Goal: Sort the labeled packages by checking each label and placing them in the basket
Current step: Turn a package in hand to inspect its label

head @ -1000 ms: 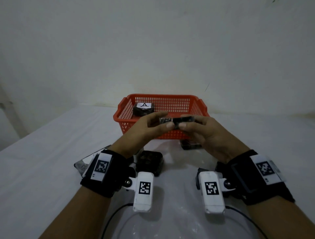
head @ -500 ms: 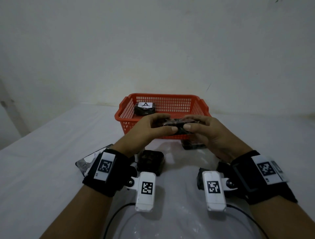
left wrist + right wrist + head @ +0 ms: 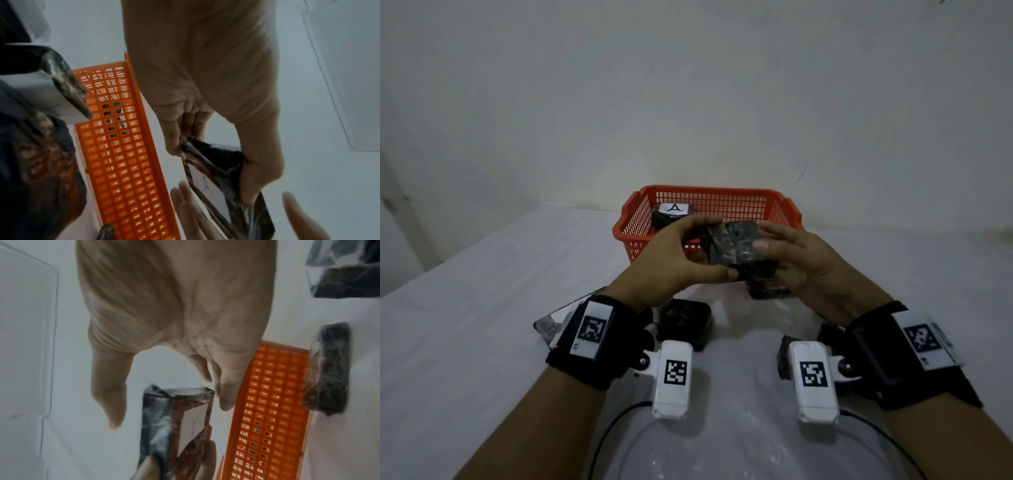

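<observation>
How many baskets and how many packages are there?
Orange basket: 1
Wrapped packages: 5 (held package, basket package, and on the table the middle package, far package, left package)
Total: 6
A dark shape behind the right wrist camera may be another; I cannot tell.

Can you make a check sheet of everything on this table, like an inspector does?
Surface: white table, covered with cloth.
Job's things: red plastic mesh basket holding a dark wrapped package labelled A; another dark wrapped package held up, its white label facing away from the head camera; more dark packages on the table.
Clutter: clear plastic sheet.
Hands: left hand grips the held package; right hand steadies it, fingers fairly straight.
Cables: black cables from the wrist cameras.
Surroundings: plain white wall.
</observation>
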A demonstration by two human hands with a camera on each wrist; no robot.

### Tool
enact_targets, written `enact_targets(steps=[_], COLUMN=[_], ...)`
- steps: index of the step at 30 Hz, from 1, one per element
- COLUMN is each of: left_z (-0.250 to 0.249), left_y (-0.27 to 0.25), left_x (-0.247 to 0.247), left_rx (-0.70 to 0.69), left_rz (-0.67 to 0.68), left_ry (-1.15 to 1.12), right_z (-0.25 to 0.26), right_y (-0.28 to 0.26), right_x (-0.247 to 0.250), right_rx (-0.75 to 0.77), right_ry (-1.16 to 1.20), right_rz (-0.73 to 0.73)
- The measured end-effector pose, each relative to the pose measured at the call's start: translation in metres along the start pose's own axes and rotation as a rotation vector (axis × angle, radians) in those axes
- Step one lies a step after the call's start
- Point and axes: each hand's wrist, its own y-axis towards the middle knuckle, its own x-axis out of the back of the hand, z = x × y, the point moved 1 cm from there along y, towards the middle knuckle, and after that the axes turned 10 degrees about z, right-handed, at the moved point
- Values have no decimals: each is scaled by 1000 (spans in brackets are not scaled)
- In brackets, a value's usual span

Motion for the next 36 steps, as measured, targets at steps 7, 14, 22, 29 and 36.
enact_targets(steps=[7, 14, 22, 29, 36], left_z=[-1, -3, -6, -6, -4], left_y=[0, 2, 0, -1, 2], left_x=[-6, -6, -6, -9, -7], left_rx=[-8, -213, -379, -120, -78], left_rz=[11, -190, -155, 27, -4], left_ry=[-18, -110, -100, -56, -103], right_z=[-10, 0, 8, 4, -2], right_y=[3, -1, -6, 0, 4], right_x=[1, -5, -4, -1, 3], right_rx=[-13, 75, -95, 95, 112], right_ry=[-175, -166, 18, 126, 24], right_rz=[-194, -189, -5, -21, -8])
